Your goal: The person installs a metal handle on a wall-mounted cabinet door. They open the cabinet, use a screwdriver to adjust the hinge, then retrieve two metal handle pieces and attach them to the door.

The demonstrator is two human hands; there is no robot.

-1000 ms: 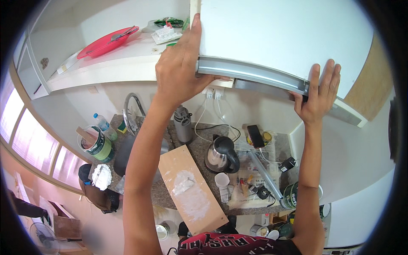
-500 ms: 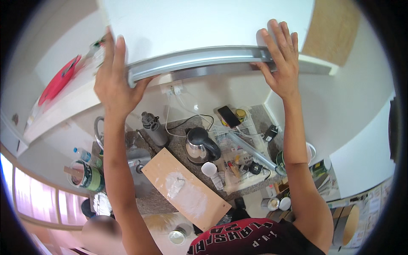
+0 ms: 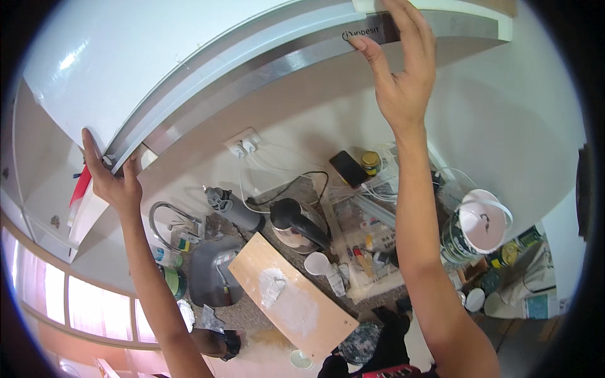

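Overhead, a white cabinet door (image 3: 157,44) with a grey metal edge strip (image 3: 220,71) spans between my hands. My left hand (image 3: 115,183) grips its lower left corner, index finger along the door and thumb beneath. My right hand (image 3: 409,79) is at the far right end of the edge, fingers reaching up over it and thumb spread below, near the stainless steel hood front (image 3: 252,88). The right fingertips are cut off by the upper rim of the picture. Part of a red thing (image 3: 80,187) shows on the shelf beside my left hand.
On the counter below are a kettle (image 3: 296,227), a grey bottle (image 3: 234,208), a phone (image 3: 348,169), a yellow-lidded jar (image 3: 370,162) and a white cup (image 3: 317,263). A powder-smeared board (image 3: 299,309) overhangs the front, beside the sink (image 3: 211,271). A paint bucket (image 3: 482,220) stands right.
My view has shifted. My left hand has moved down and left to the door's corner, and the door edge now slants more. The right hand has gone higher, toward the upper rim.
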